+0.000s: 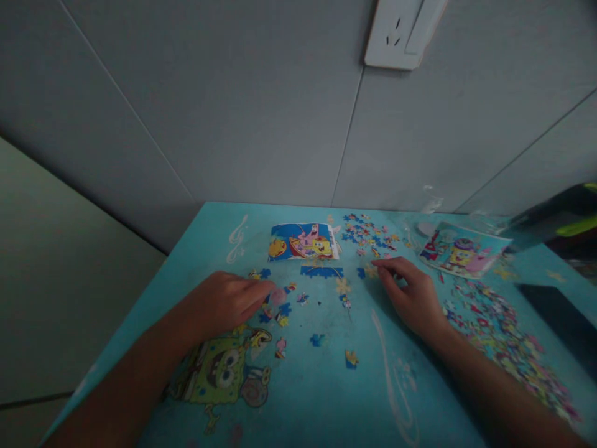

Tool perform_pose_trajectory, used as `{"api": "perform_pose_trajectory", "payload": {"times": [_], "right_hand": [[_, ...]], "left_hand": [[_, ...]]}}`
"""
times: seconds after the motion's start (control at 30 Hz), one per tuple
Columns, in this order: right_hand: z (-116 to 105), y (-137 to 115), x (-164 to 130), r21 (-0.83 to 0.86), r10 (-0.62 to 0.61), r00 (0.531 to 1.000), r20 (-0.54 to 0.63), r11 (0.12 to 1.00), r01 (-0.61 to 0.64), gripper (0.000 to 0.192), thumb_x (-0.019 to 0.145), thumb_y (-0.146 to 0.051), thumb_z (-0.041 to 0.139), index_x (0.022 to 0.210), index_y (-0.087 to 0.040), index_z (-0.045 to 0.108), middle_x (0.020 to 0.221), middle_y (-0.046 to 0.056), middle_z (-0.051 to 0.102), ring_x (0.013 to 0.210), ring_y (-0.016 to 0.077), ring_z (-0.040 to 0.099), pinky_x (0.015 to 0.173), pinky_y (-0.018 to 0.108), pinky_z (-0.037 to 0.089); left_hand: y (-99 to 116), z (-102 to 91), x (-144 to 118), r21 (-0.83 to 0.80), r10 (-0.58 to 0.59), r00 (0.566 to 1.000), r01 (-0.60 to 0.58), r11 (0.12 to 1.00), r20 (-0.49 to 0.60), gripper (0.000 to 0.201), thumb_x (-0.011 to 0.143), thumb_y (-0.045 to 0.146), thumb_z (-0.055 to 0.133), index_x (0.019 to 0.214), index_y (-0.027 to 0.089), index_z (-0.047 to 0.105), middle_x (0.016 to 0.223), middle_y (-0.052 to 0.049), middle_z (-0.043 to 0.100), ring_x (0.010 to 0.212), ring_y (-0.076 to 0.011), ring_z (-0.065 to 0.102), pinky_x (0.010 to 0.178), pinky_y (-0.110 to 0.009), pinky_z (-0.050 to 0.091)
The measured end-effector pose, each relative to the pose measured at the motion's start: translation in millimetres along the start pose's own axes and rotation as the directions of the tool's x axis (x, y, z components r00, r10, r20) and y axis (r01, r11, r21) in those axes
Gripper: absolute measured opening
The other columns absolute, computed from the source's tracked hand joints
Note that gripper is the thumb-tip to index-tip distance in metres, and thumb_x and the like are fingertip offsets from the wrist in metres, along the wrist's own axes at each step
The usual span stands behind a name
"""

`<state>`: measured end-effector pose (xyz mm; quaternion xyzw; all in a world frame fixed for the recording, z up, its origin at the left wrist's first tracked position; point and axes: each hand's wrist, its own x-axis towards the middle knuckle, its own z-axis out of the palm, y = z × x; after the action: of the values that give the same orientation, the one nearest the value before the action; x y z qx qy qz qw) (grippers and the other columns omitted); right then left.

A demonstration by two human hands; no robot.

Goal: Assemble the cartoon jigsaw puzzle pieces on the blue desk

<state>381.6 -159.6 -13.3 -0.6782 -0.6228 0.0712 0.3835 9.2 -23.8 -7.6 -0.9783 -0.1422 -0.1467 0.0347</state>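
Note:
My left hand (229, 301) rests low over the left of the table, fingers together and pointing right. Loose puzzle pieces (282, 320) lie by its fingertips; whatever it may hold is hidden. My right hand (411, 291) has thumb and index finger drawn together at the tips, and I cannot make out anything between them. Just left of those tips is a blue puzzle piece (360, 273). Between the hands lies a joined blue strip of puzzle pieces (321, 272), below a picture card (304, 241) with cartoon figures. Single pieces (318, 340) are scattered nearer me.
A pile of pieces (366, 231) lies at the back; a larger heap (506, 336) spreads beside my right forearm. Another picture card (464, 250) is near clear plastic. A dark flat object (562, 320) sits at right. The wall with a socket (396, 34) bounds the table (321, 404).

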Motion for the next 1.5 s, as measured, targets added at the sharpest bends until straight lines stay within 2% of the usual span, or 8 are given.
{"api": "perform_pose_trajectory", "payload": {"times": [0.23,0.4,0.6,0.83,1.0,1.5], "right_hand": [[-0.7,-5.2,-3.0,-0.007,-0.021,0.999,0.034,1.000,0.021,0.021,0.099,-0.029,0.055,0.108,-0.025,0.073,0.099,0.006,0.072,0.088,0.0215,0.066,0.081,0.037,0.052],[-0.9,-5.7,-3.7,-0.015,-0.032,0.999,0.038,0.999,0.032,0.022,0.099,-0.033,0.054,0.108,-0.026,0.073,0.099,0.006,0.074,0.089,0.0228,0.068,0.082,0.039,0.054],[0.6,-4.8,-4.7,-0.004,-0.031,0.997,0.074,0.999,0.031,0.023,0.099,-0.032,0.053,0.110,-0.027,0.074,0.105,0.006,0.074,0.095,0.0247,0.069,0.086,0.040,0.055],[2.6,-3.9,-5.8,0.002,-0.032,0.995,0.092,0.999,0.032,0.022,0.099,-0.032,0.054,0.110,-0.027,0.073,0.106,0.005,0.074,0.095,0.0243,0.070,0.087,0.041,0.055],[4.2,-1.2,-6.5,-0.003,-0.032,0.995,0.095,0.999,0.033,0.022,0.098,-0.033,0.055,0.109,-0.027,0.073,0.104,0.006,0.075,0.093,0.0245,0.070,0.081,0.039,0.056],[5.6,0.1,-8.1,0.011,-0.024,0.987,0.161,1.000,0.023,0.022,0.099,-0.034,0.054,0.111,-0.028,0.072,0.109,0.005,0.075,0.097,0.0253,0.071,0.087,0.042,0.057]], "left_hand": [[-2.2,0.4,-1.2,0.028,-0.014,0.999,0.015,1.000,-0.039,0.021,0.102,0.027,0.051,0.113,0.021,0.067,0.086,-0.001,0.077,0.066,-0.0148,0.070,0.060,-0.027,0.053],[-3.6,0.2,-0.6,0.056,-0.045,0.998,0.048,0.997,-0.043,0.022,0.103,0.029,0.049,0.109,0.021,0.068,0.084,0.000,0.075,0.063,-0.0132,0.068,0.059,-0.026,0.050],[-1.0,-3.4,3.6,0.054,-0.080,0.996,0.079,0.995,0.024,0.037,0.105,0.034,0.046,0.076,0.019,0.062,0.063,0.002,0.061,0.054,-0.0112,0.057,0.054,-0.027,0.040],[-0.9,-5.6,2.9,0.029,-0.056,0.998,0.056,0.998,-0.020,0.040,0.103,0.025,0.046,0.065,0.019,0.056,0.062,0.003,0.052,0.054,-0.0107,0.045,0.054,-0.030,0.035],[-1.5,-7.0,2.8,-0.009,-0.042,0.998,0.041,0.999,-0.045,0.040,0.101,0.020,0.045,0.062,0.018,0.056,0.066,0.002,0.050,0.057,-0.0105,0.042,0.053,-0.030,0.034],[2.4,-10.5,6.3,-0.045,-0.053,0.998,0.053,0.998,-0.013,0.045,0.106,0.027,0.040,0.064,0.018,0.055,0.061,0.003,0.050,0.053,-0.0098,0.042,0.053,-0.029,0.031]]}}
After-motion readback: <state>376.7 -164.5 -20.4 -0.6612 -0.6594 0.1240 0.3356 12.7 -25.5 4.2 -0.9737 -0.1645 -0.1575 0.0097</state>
